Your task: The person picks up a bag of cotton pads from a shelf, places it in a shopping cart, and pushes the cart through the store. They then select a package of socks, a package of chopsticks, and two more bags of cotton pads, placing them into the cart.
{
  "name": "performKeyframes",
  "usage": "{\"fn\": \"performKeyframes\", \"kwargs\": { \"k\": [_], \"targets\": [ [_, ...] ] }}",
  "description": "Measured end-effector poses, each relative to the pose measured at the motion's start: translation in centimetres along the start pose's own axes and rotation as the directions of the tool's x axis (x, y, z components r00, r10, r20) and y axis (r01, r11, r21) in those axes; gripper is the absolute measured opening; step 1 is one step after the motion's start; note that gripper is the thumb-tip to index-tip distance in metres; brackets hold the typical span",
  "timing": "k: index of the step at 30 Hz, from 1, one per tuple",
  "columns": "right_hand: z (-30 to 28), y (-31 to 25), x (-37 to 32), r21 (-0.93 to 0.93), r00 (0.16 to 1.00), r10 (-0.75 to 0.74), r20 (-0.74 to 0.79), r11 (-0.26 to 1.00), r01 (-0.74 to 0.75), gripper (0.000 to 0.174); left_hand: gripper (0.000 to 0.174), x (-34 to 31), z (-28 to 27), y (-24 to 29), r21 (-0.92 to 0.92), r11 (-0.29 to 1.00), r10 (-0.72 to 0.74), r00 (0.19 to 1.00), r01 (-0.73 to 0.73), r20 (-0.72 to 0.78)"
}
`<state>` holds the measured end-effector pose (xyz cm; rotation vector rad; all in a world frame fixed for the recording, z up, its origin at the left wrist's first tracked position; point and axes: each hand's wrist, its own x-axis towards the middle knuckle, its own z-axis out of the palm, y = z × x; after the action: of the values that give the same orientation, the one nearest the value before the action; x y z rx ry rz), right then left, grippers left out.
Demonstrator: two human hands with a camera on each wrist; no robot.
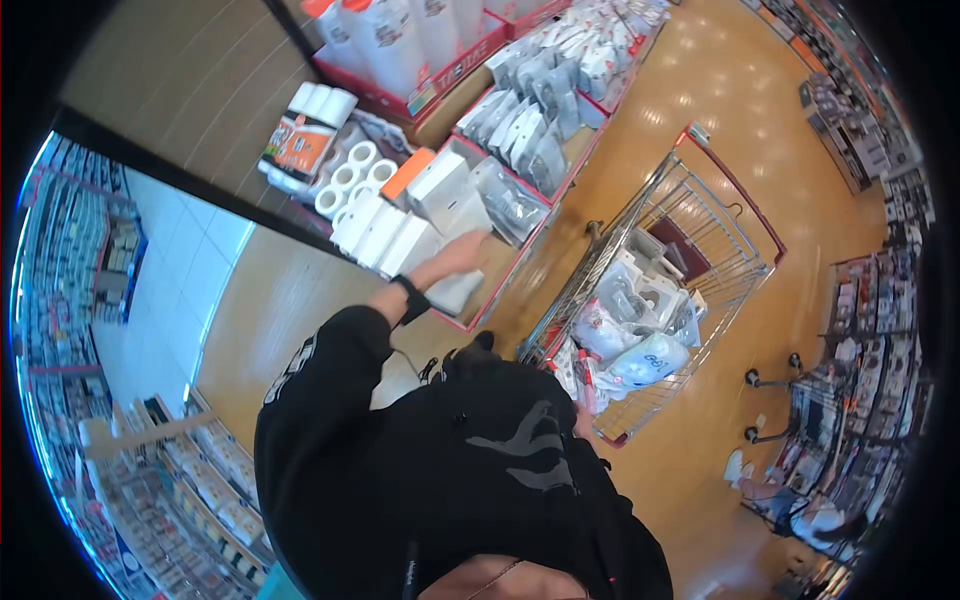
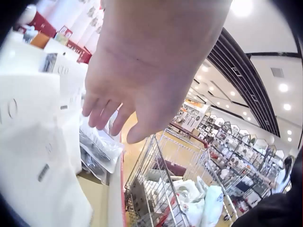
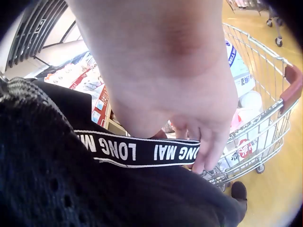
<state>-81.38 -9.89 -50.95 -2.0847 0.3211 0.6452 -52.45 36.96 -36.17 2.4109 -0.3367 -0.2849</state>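
Note:
My left hand (image 1: 455,258) reaches over the display, close to white boxes (image 1: 405,245) and above a bare part of the bin. In the left wrist view its fingers (image 2: 102,111) are extended and apart, holding nothing; boxes (image 2: 28,123) stand beside it. Partly hidden by my body, my right hand (image 1: 583,425) is low beside the shopping cart (image 1: 735,205). In the right wrist view this hand (image 3: 189,109) hangs with bent fingers at a black band (image 3: 142,150) with white lettering; whether it grips the band is unclear.
Bagged grey goods (image 1: 535,130) and paper rolls (image 1: 345,180) share the display. Boxes and a filled plastic bag (image 1: 648,360) lie in the cart. Stocked shelves (image 1: 870,350) line the far side of the aisle, and a person (image 1: 815,520) is at lower right.

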Motion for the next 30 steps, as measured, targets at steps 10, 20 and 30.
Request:
{"fn": "performKeyframes", "kwargs": {
  "k": [10,20,30],
  "targets": [
    [0.1,0.7,-2.3,0.118,0.995,0.079,-0.053,0.990,-0.072,0.028,0.052,5.3,1.9,-4.0,-0.765,0.549,-0.680,0.712,0.337,-0.174],
    [-2.0,-1.7,-3.8,0.014,0.956,0.077,-0.283,0.997,-0.077,0.039,0.030,-4.3,7.6,4.5,-0.705,0.572,-0.309,0.906,0.419,0.289],
    [-9.4,-0.8,6.7,-0.091,0.983,-0.121,-0.141,0.990,0.109,0.044,0.031,-16.0,13.1,7.6,-0.509,0.737,-0.436,0.888,0.445,0.144]
  ]
}}
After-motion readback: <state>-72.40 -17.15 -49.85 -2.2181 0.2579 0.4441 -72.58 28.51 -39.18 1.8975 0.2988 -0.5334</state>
